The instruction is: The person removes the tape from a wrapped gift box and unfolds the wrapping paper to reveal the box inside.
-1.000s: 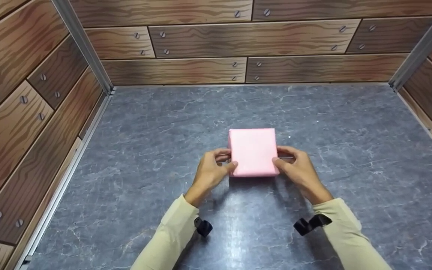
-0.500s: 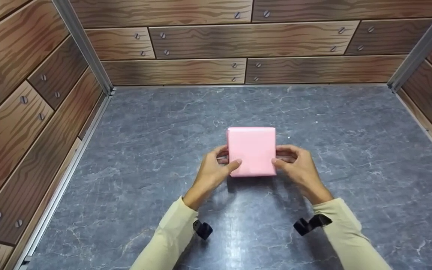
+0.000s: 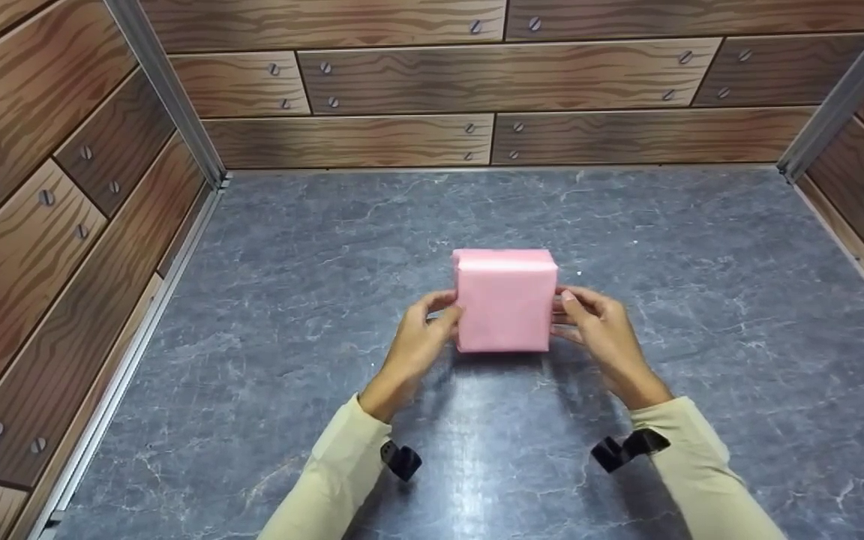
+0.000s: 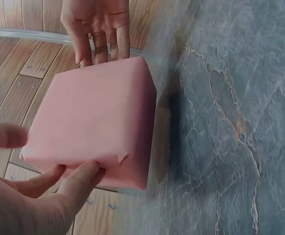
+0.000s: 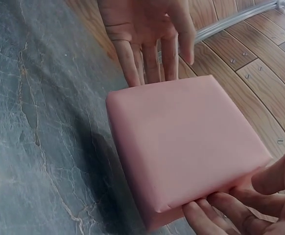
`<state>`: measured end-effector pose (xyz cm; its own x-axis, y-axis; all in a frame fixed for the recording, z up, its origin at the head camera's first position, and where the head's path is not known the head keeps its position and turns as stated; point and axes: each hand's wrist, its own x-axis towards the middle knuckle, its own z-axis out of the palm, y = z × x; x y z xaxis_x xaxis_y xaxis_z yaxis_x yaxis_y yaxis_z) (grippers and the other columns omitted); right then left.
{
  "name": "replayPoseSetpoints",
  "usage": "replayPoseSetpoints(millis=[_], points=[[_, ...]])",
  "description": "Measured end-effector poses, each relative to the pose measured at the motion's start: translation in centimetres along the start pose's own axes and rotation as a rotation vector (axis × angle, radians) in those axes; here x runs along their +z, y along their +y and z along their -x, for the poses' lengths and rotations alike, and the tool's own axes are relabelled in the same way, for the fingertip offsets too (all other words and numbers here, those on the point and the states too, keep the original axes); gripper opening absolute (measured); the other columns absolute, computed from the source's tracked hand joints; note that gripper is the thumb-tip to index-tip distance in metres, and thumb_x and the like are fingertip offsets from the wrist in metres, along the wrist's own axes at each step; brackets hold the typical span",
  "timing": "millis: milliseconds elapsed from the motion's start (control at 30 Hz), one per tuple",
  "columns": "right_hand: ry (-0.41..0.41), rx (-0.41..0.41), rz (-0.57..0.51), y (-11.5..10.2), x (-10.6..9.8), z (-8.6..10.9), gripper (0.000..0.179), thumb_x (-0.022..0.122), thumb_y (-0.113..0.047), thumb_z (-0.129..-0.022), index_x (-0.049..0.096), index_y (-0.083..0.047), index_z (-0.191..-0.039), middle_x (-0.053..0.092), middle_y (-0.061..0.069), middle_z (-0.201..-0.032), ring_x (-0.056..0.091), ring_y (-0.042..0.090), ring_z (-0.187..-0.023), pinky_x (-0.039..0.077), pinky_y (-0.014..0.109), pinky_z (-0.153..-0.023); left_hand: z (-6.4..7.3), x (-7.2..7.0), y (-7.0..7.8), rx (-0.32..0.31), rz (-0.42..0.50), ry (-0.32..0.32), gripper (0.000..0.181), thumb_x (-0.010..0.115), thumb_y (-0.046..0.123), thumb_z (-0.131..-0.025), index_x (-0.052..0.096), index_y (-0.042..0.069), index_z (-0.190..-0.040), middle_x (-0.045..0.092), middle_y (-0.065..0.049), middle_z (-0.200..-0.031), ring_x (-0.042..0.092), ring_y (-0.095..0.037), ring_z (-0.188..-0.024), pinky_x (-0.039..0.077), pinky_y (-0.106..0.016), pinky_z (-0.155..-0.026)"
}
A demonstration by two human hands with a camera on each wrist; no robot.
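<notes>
A pink wrapped box (image 3: 507,310) is held between both hands over the grey marbled surface, tilted so its top edge and one broad face show in the head view. My left hand (image 3: 415,337) holds its left side with the fingers, the thumb at the edge. In the left wrist view, two left fingertips (image 4: 88,171) press a side with a folded paper flap. Opposite, my right hand (image 3: 610,337) holds the right side by its fingers, its thumb raised off the front face. Bent right fingers (image 5: 221,200) meet the box's lower edge in the right wrist view.
Wood-plank-patterned walls (image 3: 394,79) enclose the marbled tabletop (image 3: 289,300) at the back, left and right. Metal rails (image 3: 177,94) run along the corners. A black strap-like device (image 3: 402,460) is worn on each sleeved forearm.
The box has tipped, bringing its top edge into view above the front face. Both thumbs have slid outward from the face to the sides, the right one lifting. The arms hardly moved.
</notes>
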<state>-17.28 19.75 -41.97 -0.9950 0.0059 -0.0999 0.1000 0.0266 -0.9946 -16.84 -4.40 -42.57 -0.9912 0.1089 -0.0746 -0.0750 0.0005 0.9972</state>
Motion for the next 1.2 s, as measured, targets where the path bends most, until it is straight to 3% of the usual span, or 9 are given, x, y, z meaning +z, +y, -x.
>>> replayPoseSetpoints(millis=[167,333,467,667,767,967,1200], points=[[0.001,0.043,-0.034,-0.17,-0.23,0.19,0.047,0.041,-0.021,-0.110,0.046,0.014,-0.141,0.069,0.009,-0.103,0.069,0.015,-0.092,0.059,0.032,-0.088,0.03,0.18,0.26,-0.019,0.065,0.016,0.049,0.051,0.036,-0.106,0.055,-0.004,-0.134,0.058,-0.018,-0.131,0.063,-0.030,-0.118,0.055,-0.036,-0.097],[-0.008,0.055,-0.057,-0.31,-0.28,0.31,0.050,0.041,-0.025,-0.110,0.045,0.015,-0.140,0.071,0.005,-0.098,0.070,0.015,-0.090,0.058,0.032,-0.089,0.25,0.36,0.24,0.003,0.038,0.014,0.056,0.051,0.041,-0.105,0.052,-0.001,-0.141,0.058,-0.017,-0.132,0.062,-0.031,-0.118,0.054,-0.038,-0.098],[-0.017,0.059,-0.087,-0.33,-0.31,0.32,0.050,0.042,-0.025,-0.110,0.046,0.016,-0.138,0.072,0.004,-0.094,0.072,0.015,-0.087,0.058,0.032,-0.089,0.36,0.30,0.28,0.020,0.006,0.042,0.053,0.052,0.041,-0.105,0.058,-0.002,-0.136,0.060,-0.017,-0.129,0.062,-0.028,-0.118,0.052,-0.039,-0.101],[0.015,0.060,-0.129,-0.39,-0.59,0.23,0.038,0.048,-0.026,-0.108,0.056,0.010,-0.118,0.070,0.004,-0.089,0.071,0.014,-0.082,0.059,0.030,-0.086,0.37,0.24,0.51,0.026,-0.034,0.085,0.047,0.051,0.039,-0.105,0.067,-0.003,-0.119,0.070,-0.016,-0.116,0.068,-0.026,-0.107,0.054,-0.038,-0.097],[0.024,0.059,-0.132,-0.34,-0.65,0.17,0.036,0.050,-0.027,-0.108,0.059,0.007,-0.113,0.070,0.004,-0.088,0.071,0.014,-0.080,0.060,0.030,-0.085,0.34,0.20,0.57,0.018,-0.029,0.090,0.047,0.051,0.039,-0.105,0.066,-0.003,-0.117,0.070,-0.015,-0.117,0.068,-0.025,-0.108,0.055,-0.035,-0.095],[0.014,0.079,-0.124,-0.31,-0.59,0.07,0.055,0.054,-0.037,-0.105,0.052,0.013,-0.128,0.071,0.005,-0.094,0.072,0.015,-0.084,0.059,0.031,-0.086,0.36,0.13,0.61,0.010,-0.037,0.074,0.048,0.051,0.041,-0.105,0.067,-0.002,-0.118,0.068,-0.014,-0.121,0.067,-0.023,-0.112,0.054,-0.032,-0.097],[-0.011,0.099,-0.104,-0.07,-0.59,0.15,0.066,0.055,-0.047,-0.102,0.050,0.013,-0.131,0.067,0.008,-0.099,0.072,0.018,-0.085,0.060,0.030,-0.082,0.40,0.13,0.54,-0.002,0.053,0.068,0.044,0.053,0.034,-0.104,0.063,-0.008,-0.112,0.068,-0.022,-0.116,0.068,-0.030,-0.110,0.056,-0.033,-0.093]])
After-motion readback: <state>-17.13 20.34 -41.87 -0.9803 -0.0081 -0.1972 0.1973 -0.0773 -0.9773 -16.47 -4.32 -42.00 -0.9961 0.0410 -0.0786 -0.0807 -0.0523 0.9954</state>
